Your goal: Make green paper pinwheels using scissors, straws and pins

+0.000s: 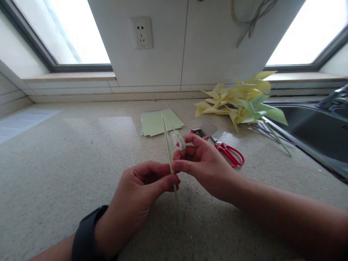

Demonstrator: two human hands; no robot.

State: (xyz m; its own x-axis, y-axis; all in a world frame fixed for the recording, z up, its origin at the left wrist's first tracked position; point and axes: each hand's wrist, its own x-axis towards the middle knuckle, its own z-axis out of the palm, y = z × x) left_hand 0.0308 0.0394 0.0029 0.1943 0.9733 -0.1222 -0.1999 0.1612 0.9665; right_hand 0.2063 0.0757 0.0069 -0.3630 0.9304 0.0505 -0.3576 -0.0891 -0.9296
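My left hand (152, 185) pinches a thin pale green paper stick (166, 139) between thumb and fingers. The stick stands nearly upright, leaning a little left at its top. Close against it, my right hand (197, 159) has its thumb and fingers at the stick's middle, touching or almost touching it. A small roll of clear tape (178, 140) with a green and red core sits at the right fingertips, beside the stick. Whether a strip of tape runs from roll to stick is too small to tell. A dark band circles my left wrist.
Green paper sheets (163, 122) lie stacked behind the stick. Red-handled scissors (231, 154) and a small open box (199, 132) are beyond my right hand. Yellow pinwheels (231, 98) and a green pinwheel (255, 110) lie near the sink (307, 127). A printed sheet (24, 123) is far left.
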